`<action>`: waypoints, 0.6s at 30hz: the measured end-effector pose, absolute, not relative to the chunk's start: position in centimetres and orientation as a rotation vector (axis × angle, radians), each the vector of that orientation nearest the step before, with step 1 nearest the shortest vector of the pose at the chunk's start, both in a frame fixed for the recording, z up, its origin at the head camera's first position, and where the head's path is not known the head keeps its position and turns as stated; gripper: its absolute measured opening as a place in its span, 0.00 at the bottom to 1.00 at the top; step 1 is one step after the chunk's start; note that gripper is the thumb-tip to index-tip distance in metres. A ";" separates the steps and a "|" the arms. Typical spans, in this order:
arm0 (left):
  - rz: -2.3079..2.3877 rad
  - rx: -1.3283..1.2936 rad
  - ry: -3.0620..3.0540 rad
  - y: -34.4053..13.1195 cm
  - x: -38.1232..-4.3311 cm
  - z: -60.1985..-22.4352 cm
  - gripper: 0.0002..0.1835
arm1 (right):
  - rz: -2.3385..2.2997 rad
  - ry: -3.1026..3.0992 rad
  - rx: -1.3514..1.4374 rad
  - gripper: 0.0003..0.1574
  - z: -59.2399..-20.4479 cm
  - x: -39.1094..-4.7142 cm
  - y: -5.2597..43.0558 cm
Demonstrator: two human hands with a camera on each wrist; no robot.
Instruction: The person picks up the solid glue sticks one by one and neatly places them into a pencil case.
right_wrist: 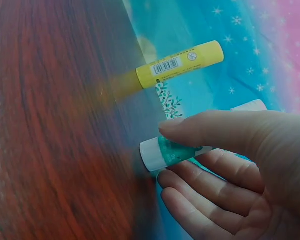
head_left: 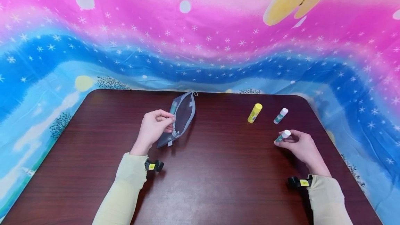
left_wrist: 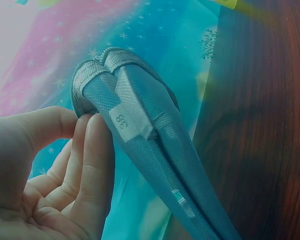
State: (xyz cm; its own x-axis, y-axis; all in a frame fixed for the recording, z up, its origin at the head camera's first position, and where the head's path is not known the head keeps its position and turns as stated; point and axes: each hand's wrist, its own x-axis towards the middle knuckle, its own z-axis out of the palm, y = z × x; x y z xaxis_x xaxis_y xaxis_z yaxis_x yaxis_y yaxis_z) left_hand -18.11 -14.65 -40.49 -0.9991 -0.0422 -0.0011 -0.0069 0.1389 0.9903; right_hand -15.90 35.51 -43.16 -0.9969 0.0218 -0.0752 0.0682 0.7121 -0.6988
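My left hand (head_left: 153, 127) pinches the rim of a grey mesh zip pouch (left_wrist: 145, 100) between thumb and fingers. The pouch stands with its mouth spread apart, and a greenish stick (head_left: 173, 107) shows through its far side. Over on the right, my right hand (head_left: 303, 147) holds a glue stick (head_left: 285, 135) with a white cap and green label, thumb on one side and fingers on the other. Whether its base touches the table cannot be told. Just beyond stands a second white-capped glue stick (head_left: 280, 116), beside a thicker yellow glue stick (head_left: 255, 113).
The dark wooden table (head_left: 206, 183) has rounded far corners. Behind it and along its sides hangs a pink and blue patterned cloth (head_left: 200, 44). A white tag (left_wrist: 125, 120) hangs from the pouch's end.
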 end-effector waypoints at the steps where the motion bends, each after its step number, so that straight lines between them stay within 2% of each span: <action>1: -2.043 0.051 -2.351 -14.6 -18.1 -40.5 0.09 | -1.169 2.850 0.076 0.34 -43.2 -15.9 35.6; 8: -2.043 0.050 -2.352 -14.6 -18.1 -40.5 0.09 | -1.178 2.875 0.078 0.28 -43.5 -16.0 35.7; 18: -2.039 0.057 -2.356 -14.6 -18.1 -40.6 0.09 | -1.239 2.874 0.092 0.30 -43.5 -16.0 35.5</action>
